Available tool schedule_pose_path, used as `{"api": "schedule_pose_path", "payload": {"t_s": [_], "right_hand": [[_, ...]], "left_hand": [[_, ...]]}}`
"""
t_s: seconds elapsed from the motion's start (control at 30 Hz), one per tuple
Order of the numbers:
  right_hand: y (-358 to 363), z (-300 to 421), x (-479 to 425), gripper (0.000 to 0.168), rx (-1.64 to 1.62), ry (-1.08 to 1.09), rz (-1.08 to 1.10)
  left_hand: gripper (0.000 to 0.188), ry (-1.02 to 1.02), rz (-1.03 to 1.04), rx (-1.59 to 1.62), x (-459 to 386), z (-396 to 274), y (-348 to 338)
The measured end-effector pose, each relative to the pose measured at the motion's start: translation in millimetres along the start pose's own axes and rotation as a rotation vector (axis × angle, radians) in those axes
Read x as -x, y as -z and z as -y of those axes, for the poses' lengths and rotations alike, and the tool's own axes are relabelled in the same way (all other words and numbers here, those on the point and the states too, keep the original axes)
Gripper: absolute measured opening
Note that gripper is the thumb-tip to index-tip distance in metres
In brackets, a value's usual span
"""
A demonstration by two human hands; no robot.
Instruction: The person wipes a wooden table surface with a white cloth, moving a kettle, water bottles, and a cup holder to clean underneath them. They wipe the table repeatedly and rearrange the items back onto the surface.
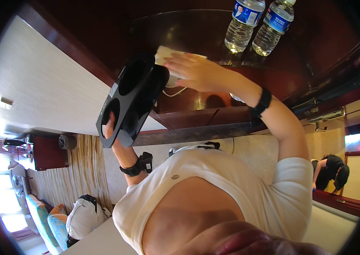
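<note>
My left hand [109,124] holds a black plastic holder [129,95] with round openings, its fingers seen through the lower opening. The holder is tilted and bears small white writing and a label. My right hand [196,71] lies palm down over a pale cloth or tissue [165,54], close to the holder's upper end. The fingers point left and hide part of the cloth; its thumb is apart. Below the fingers, a white object [172,82] with a white cable is partly hidden. Black straps circle both wrists, the left one carrying a small black device.
Two water bottles [240,32] [272,30] stand on the glossy dark wooden table [192,32]. A pale wall panel [55,79] is at the left, with a white bag [83,218] on cushioned seating beyond. At the right, a person in black [331,172] bends over.
</note>
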State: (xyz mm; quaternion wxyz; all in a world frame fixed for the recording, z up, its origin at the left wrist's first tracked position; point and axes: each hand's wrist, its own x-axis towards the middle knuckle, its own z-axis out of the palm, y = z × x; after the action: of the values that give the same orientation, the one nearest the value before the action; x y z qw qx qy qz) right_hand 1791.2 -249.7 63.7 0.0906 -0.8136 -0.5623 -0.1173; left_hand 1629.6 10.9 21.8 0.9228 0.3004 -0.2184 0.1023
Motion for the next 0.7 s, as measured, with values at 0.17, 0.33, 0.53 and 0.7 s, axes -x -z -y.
{"api": "schedule_pose_path", "payload": {"t_s": [0.17,0.33,0.53,0.7], "right_hand": [[32,-15,58,0.064,0.021,-0.098,0.011],[43,-27,71,0.052,-0.039,-0.137,0.010],[30,-46,37,0.045,-0.022,-0.124,-0.136],[75,-2,18,0.039,-0.921,-0.497,-0.451]], "left_hand": [[0.040,-0.048,-0.592,-0.371,-6,2,-26],[0.036,-0.124,-0.438,-0.403,-23,14,-61],[0.048,-0.279,-0.146,-0.960,-48,39,-81],[0.068,-0.479,-0.296,-1.183,-63,73,-89]]}}
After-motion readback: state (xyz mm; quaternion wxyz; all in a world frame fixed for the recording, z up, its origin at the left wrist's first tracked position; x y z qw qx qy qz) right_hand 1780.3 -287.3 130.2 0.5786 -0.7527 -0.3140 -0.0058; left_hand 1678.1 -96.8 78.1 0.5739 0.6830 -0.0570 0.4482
